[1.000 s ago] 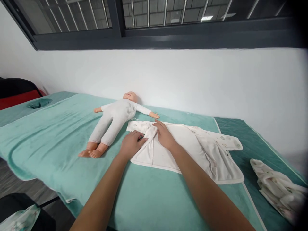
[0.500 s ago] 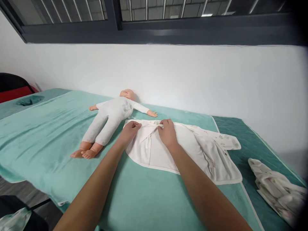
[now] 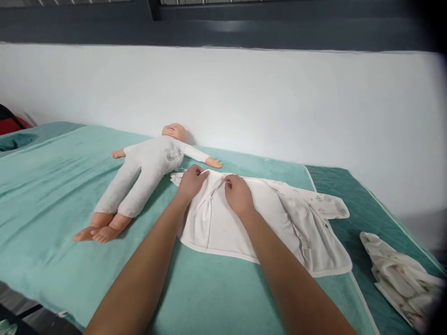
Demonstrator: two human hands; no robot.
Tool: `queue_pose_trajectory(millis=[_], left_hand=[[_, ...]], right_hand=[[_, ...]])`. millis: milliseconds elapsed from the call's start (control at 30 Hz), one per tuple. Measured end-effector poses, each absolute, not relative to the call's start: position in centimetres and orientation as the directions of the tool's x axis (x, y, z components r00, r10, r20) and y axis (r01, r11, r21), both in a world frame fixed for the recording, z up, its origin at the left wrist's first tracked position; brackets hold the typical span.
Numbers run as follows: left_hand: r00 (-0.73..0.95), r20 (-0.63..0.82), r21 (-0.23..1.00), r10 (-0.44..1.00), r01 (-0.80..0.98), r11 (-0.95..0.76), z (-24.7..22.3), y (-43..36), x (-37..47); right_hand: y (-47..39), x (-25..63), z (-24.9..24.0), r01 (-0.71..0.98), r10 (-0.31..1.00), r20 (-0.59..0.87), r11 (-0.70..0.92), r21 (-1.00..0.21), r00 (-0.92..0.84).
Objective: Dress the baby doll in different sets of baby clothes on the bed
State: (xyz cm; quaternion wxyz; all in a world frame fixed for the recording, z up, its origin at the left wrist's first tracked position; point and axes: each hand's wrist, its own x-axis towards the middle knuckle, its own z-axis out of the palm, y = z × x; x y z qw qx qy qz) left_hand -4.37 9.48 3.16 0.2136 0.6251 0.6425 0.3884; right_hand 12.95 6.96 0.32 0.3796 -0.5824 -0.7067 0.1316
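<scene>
A white baby top (image 3: pixel 226 228) with small printed motifs lies spread open on the green bed cover, one sleeve stretched out to the right. At its upper left edge, my left hand (image 3: pixel 193 181) pinches the fabric. My right hand (image 3: pixel 239 193) grips the same edge a short way to the right, thumb and fingers closed on the cloth. Just left of the top, a baby doll (image 3: pixel 150 160) in a white body lies on its back with arms spread, its head toward the wall. The fingertips are partly hidden by the hands.
A crumpled patterned baby garment (image 3: pixel 401 279) lies at the right on a darker green cover (image 3: pixel 335 186). The bed cover (image 3: pixel 52 195) reaches to a white wall (image 3: pixel 261 102) under a dark window frame (image 3: pixel 244 28). A red and black item (image 3: pixel 10 122) sits at the far left.
The view has tilted down and shifted slightly right. My left hand has lifted the top's edge a little, and the cloth at its left end is drawn up and bunched.
</scene>
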Motion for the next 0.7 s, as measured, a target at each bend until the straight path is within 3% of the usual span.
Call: queue_pose_trajectory(millis=[267, 433, 700], left_hand=[[-0.226, 0.313, 0.604, 0.923, 0.797, -0.01, 2.3, 8.9, -3.8], [-0.118, 0.505, 0.477, 0.855, 0.864, -0.162, 2.1, 8.2, -4.0], [0.016, 0.623, 0.494, 0.782, 0.767, -0.41, 2.6, 6.0, -3.2]], right_hand=[[7.0, 12.6, 0.1, 0.802, 0.931, 0.342, 0.301, -0.515, -0.129], [6.9, 13.1, 0.2, 0.771, 0.92, 0.34, 0.36, -0.526, -0.197], [6.5, 13.8, 0.3, 0.731, 0.853, 0.447, 0.484, -0.481, -0.271]])
